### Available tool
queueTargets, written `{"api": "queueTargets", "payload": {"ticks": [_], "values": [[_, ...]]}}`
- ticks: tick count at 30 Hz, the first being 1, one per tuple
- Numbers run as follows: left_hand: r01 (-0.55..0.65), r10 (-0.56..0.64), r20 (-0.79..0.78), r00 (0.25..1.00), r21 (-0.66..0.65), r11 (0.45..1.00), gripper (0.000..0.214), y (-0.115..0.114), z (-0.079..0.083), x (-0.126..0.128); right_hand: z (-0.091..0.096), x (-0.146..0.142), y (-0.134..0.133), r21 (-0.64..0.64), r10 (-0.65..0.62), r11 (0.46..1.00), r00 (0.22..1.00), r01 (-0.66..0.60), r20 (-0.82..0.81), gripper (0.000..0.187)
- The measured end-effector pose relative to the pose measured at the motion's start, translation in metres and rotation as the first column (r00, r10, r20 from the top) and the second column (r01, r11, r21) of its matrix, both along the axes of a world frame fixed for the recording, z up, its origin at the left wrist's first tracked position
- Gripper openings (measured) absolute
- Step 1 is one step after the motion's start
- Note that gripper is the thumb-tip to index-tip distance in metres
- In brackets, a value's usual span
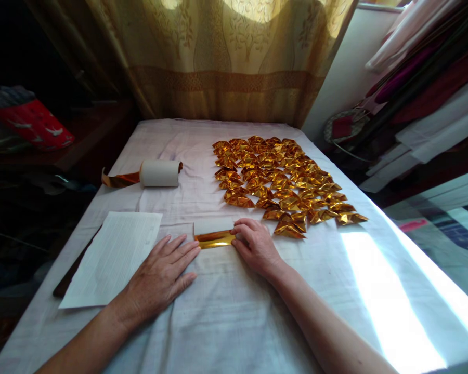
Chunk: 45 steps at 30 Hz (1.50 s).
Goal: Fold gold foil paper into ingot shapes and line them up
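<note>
A small sheet of gold foil paper [214, 238], folded so its white back [212, 225] shows above a gold strip, lies on the white cloth in front of me. My left hand [161, 275] lies flat with fingers stretched out, fingertips touching the strip's left end. My right hand [255, 244] has its fingers curled and pressed down on the strip's right end. Just beyond the right hand, several folded gold paper pieces [281, 176] lie in rows.
A roll of foil paper [159, 173], white side out with a gold tail, lies at the left back. A white sheet [113, 257] rests over a dark flat bar [68, 278] near the left edge. A curtain [226, 57] hangs behind. Stacked fabrics [425, 78] stand on the right.
</note>
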<state>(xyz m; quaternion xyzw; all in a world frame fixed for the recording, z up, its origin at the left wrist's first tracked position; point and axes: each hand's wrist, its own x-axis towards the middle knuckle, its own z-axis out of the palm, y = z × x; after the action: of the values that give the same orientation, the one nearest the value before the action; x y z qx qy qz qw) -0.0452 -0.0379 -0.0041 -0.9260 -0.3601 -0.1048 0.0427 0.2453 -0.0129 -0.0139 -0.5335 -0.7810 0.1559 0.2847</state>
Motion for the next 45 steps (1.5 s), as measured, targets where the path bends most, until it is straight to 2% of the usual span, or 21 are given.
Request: {"api": "queueTargets", "payload": {"ticks": [5, 10, 13, 15, 17, 21, 26, 37, 42, 45], "values": [[-0.017, 0.017, 0.014, 1.000, -0.022, 1.000, 0.045, 0.003, 0.001, 0.004, -0.002, 0.000, -0.001, 0.075, -0.005, 0.997, 1.000, 0.006, -0.011, 0.012], [-0.026, 0.027, 0.051, 0.998, -0.023, 0.999, 0.044, 0.001, -0.003, 0.006, 0.008, -0.006, -0.011, 0.265, -0.082, 0.961, 0.996, 0.084, -0.020, 0.016], [-0.042, 0.044, 0.065, 0.997, -0.032, 0.999, 0.044, -0.001, -0.006, 0.007, 0.018, -0.020, -0.022, 0.313, -0.031, 0.950, 0.997, 0.006, 0.076, 0.024], [-0.052, 0.053, 0.055, 0.997, -0.035, 0.998, 0.046, -0.001, -0.007, 0.007, 0.020, -0.034, -0.028, 0.264, 0.096, 0.955, 0.981, -0.138, 0.167, 0.031], [-0.061, 0.062, 0.045, 0.997, -0.030, 0.998, 0.050, -0.001, -0.008, 0.008, 0.018, -0.046, -0.030, 0.136, 0.207, 0.960, 0.947, -0.246, 0.247, 0.043], [-0.069, 0.070, 0.052, 0.996, -0.016, 0.997, 0.053, -0.001, -0.007, 0.009, 0.012, -0.054, -0.030, -0.108, 0.332, 0.943, 0.895, -0.313, 0.299, 0.064], [-0.064, 0.065, 0.045, 0.997, -0.037, 0.997, 0.051, -0.002, -0.005, 0.007, 0.017, -0.038, -0.028, -0.233, 0.412, 0.907, 0.857, -0.352, 0.309, 0.072], [-0.081, 0.087, 0.058, 0.995, -0.085, 0.993, 0.044, -0.002, -0.003, 0.008, 0.022, 0.000, -0.034, -0.317, 0.363, 0.918, 0.828, -0.239, 0.428, 0.068], [-0.086, 0.094, 0.072, 0.993, -0.104, 0.991, 0.043, -0.002, -0.002, 0.008, 0.017, 0.011, -0.036, -0.243, 0.312, 0.945, 0.824, -0.219, 0.472, 0.066], [-0.084, 0.090, 0.075, 0.993, -0.080, 0.993, 0.042, -0.003, -0.002, 0.010, 0.015, 0.013, -0.036, -0.139, 0.196, 0.979, 0.851, -0.146, 0.486, 0.065]]}}
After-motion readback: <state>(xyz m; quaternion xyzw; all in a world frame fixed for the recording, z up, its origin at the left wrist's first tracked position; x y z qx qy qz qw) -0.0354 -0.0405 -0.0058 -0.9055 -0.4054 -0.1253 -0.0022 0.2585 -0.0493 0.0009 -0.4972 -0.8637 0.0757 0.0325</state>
